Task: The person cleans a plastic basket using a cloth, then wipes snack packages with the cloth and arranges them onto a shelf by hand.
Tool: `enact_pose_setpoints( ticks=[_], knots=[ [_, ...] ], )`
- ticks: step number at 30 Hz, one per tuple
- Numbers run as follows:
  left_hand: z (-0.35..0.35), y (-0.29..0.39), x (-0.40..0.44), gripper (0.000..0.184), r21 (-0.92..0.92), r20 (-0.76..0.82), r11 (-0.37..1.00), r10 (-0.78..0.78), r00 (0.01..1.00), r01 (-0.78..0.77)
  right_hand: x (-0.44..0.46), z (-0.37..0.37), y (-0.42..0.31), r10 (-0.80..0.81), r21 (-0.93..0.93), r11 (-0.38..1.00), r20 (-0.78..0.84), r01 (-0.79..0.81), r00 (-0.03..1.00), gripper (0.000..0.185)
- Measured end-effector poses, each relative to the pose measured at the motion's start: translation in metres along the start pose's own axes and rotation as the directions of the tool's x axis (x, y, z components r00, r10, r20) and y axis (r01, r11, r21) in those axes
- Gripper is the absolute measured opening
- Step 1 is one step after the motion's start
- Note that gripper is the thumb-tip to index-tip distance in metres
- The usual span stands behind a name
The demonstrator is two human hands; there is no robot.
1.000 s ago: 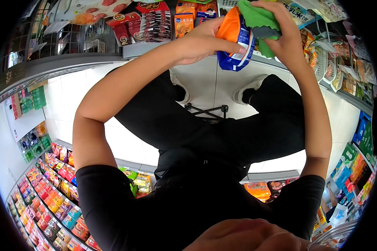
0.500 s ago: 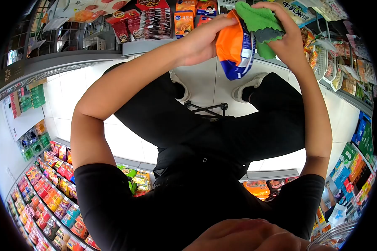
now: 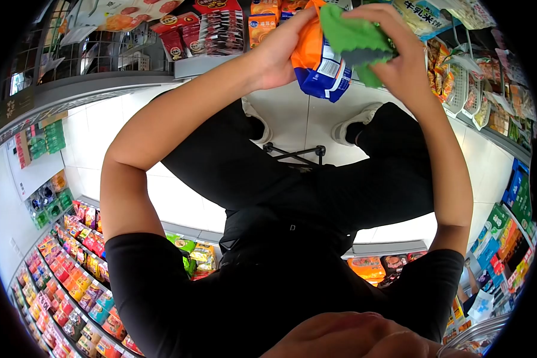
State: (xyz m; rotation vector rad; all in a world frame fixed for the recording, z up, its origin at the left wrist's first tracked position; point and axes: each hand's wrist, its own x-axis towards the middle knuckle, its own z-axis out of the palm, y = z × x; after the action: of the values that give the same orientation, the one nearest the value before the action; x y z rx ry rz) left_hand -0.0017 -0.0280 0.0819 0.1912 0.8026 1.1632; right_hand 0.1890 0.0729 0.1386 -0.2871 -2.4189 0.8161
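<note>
My left hand (image 3: 278,55) grips an orange and blue snack bag (image 3: 320,82) by its upper left side, fingers partly hidden behind it. A white label with a barcode shows on the bag's right face. In my right hand (image 3: 404,62) is a green cloth (image 3: 355,33) with a dark grey patch and a jagged edge, bunched between thumb and fingers. The cloth lies against the bag's upper right side. Both hands are raised in front of the shelf, above the white tiled floor.
Ahead, a shelf holds dark red packets (image 3: 221,33) and smaller orange packets (image 3: 261,30). White baskets of snack bags (image 3: 456,92) stand at the right. A black folding frame (image 3: 295,154) is between my shoes. Snack shelves (image 3: 65,274) are at the lower left.
The bag has moved up and left and turned, so its labelled face shows more. The cloth has shifted left with my right hand and overlaps the bag's upper side.
</note>
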Motion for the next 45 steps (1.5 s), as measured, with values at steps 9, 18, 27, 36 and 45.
enact_pose_setpoints(
  ticks=[9,18,27,36,45],
  knots=[
    [-0.002,0.001,-0.003,0.041,-0.054,-0.093,0.993,0.096,0.991,-0.102,0.0,0.008,-0.02,-0.023,0.088,0.996,0.153,0.01,0.988,0.051],
    [-0.007,-0.001,0.003,0.03,0.054,-0.27,0.986,0.166,0.948,-0.157,-0.005,-0.019,-0.001,0.053,-0.204,0.979,0.342,0.02,0.938,0.072],
    [-0.019,-0.004,0.015,0.034,0.119,-0.227,0.959,0.278,0.933,-0.257,-0.017,0.015,-0.04,0.163,-0.318,0.948,0.509,0.008,0.845,0.083],
    [-0.018,-0.004,0.017,0.039,0.124,-0.236,0.927,0.374,0.897,-0.354,-0.021,0.02,-0.039,0.184,-0.389,0.921,0.499,0.03,0.847,0.08],
    [-0.016,0.003,0.017,0.035,0.027,-0.238,0.929,0.366,0.9,-0.37,-0.017,0.032,-0.043,0.085,-0.479,0.859,0.482,0.181,0.872,0.06]
  ],
)
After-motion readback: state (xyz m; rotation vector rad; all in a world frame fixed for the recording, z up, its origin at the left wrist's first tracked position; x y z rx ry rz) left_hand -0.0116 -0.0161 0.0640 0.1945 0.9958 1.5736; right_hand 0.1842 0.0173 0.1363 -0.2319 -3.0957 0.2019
